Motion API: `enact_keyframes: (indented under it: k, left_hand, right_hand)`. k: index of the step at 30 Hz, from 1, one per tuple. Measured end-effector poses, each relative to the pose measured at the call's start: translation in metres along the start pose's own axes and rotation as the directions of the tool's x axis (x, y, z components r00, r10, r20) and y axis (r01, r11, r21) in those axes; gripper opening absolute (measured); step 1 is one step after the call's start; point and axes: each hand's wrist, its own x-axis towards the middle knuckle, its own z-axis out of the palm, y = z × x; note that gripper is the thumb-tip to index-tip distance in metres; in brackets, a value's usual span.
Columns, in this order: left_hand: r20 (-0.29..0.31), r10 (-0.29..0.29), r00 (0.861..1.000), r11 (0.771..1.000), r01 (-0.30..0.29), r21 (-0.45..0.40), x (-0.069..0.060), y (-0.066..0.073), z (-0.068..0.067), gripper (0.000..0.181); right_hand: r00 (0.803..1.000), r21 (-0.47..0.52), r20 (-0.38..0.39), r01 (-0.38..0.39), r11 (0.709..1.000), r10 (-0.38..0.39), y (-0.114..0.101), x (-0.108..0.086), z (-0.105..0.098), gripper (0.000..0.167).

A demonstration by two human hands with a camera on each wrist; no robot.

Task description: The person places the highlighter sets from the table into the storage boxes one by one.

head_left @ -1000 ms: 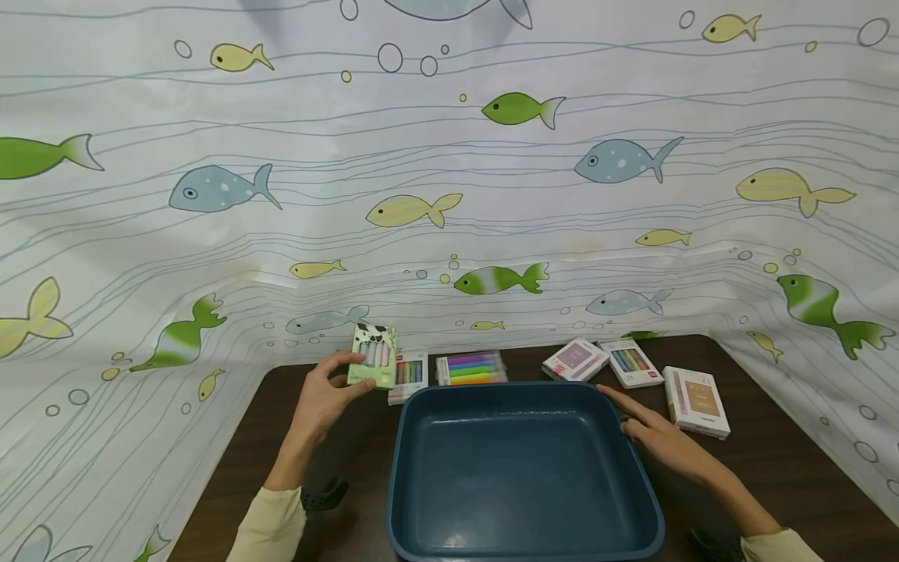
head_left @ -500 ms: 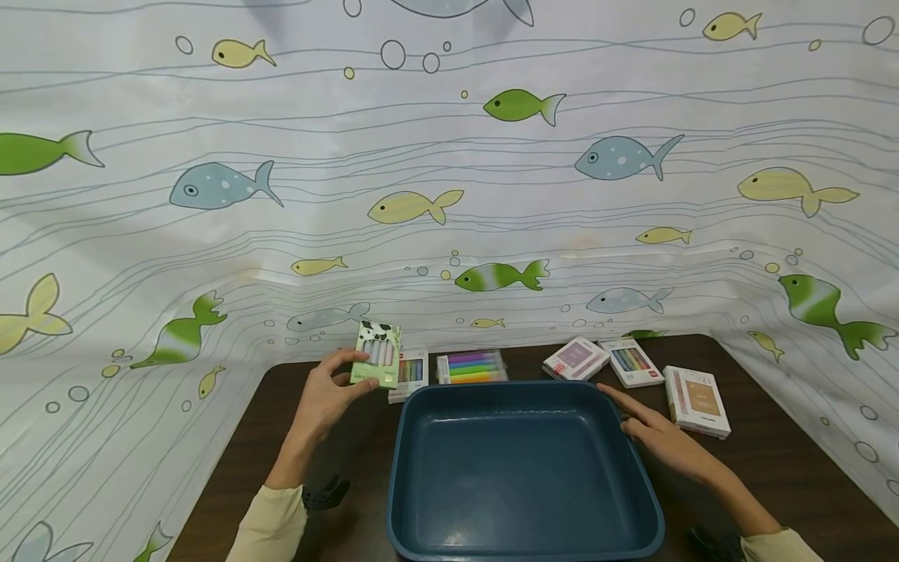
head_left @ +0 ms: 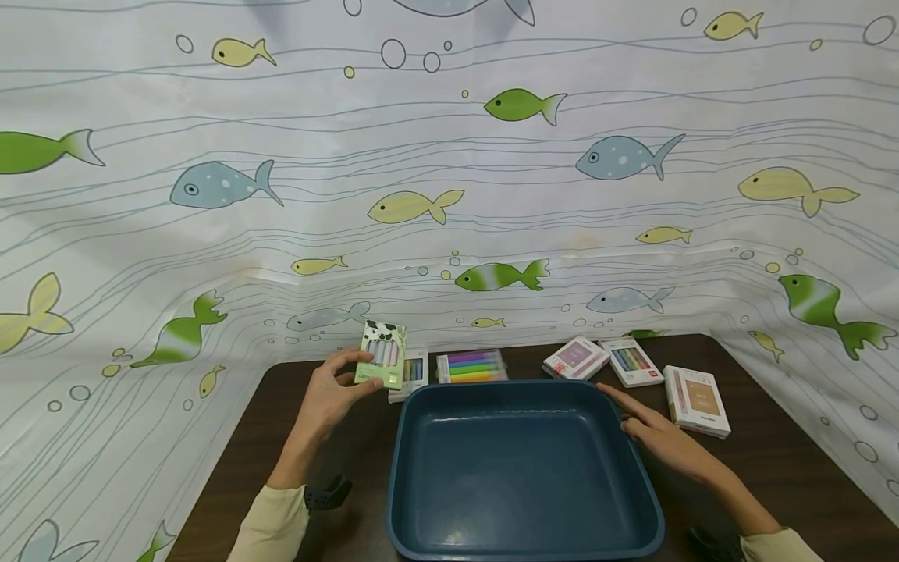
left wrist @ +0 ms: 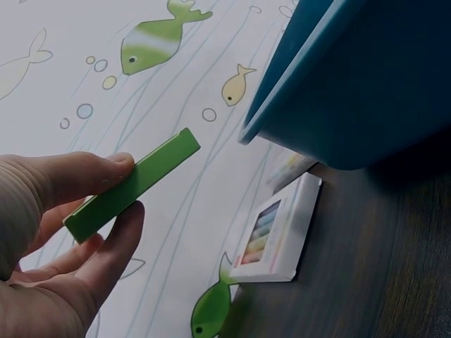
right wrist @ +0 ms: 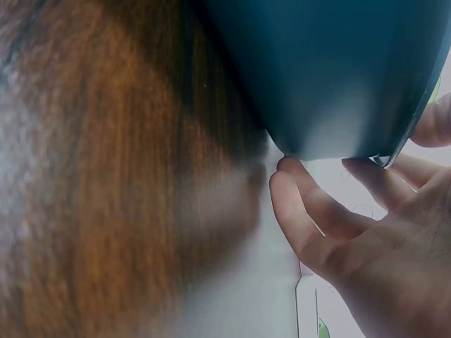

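My left hand (head_left: 326, 396) pinches a slim green cow-print box (head_left: 382, 355) between thumb and fingers, holding it up beyond the left rim of a dark blue tub (head_left: 520, 476). Pastel sticks show through the box's window; in the left wrist view only its narrow green edge (left wrist: 137, 183) faces me. My right hand (head_left: 663, 439) grips the tub's far right corner. In the right wrist view its bent fingers (right wrist: 296, 211) touch the outer wall, with the thumb at the rim. Nothing lies inside the tub.
Behind the held box lies a white box of coloured sticks (head_left: 416, 373), partly hidden. A clear case of rainbow-coloured pens (head_left: 472, 367) sits behind the tub. Right of them are a purple-fronted box (head_left: 576, 358), another white box (head_left: 630, 363) and a tan-fronted box (head_left: 698, 400). A fish-print sheet (head_left: 421, 156) hangs behind.
The left hand has shifted the green cow-print box slightly to the right, where it covers more of the white box behind. The right hand and the tub have stayed in place.
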Motion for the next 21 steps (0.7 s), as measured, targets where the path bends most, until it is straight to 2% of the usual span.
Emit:
enact_keyframes:
  k: [12, 21]
  left_hand:
    - [0.031, 0.003, 1.0, 1.0, -0.003, -0.019, 0.0, 0.002, 0.009, 0.05]
    - [0.033, 0.002, 0.999, 1.0, -0.001, -0.025, -0.001, 0.002, 0.014, 0.049]
  right_hand:
    - [1.0, 0.003, 0.012, -0.022, 1.0, 0.022, 0.0, -0.001, -0.003, 0.052]
    - [1.0, 0.005, 0.021, -0.019, 1.0, 0.019, 0.001, -0.001, -0.003, 0.053]
